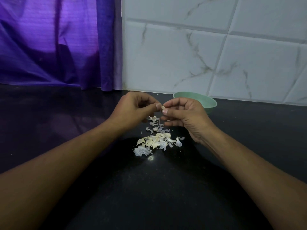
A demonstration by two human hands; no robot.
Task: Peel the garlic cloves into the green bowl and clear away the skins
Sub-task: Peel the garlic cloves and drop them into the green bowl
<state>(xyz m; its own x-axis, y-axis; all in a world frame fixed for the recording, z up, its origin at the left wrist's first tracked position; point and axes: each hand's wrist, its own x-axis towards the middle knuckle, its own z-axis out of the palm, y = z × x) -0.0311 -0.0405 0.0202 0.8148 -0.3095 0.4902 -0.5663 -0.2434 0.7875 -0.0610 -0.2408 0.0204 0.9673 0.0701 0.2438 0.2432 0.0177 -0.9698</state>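
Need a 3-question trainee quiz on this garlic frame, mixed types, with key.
1. True or false: both the left hand and the right hand pinch the garlic clove.
2. The green bowl sits: A) behind the right hand; B) beside the left elbow; C) atop the skins.
3. Fill in: the skins pile lies on the black ____.
Key: 1 true; 2 A; 3 counter.

Dim overall. Purple curtain at ten o'clock, glowing from light behind. White marble-veined wall tiles at two o'clock. Glossy black countertop spreading below, nine through six to three.
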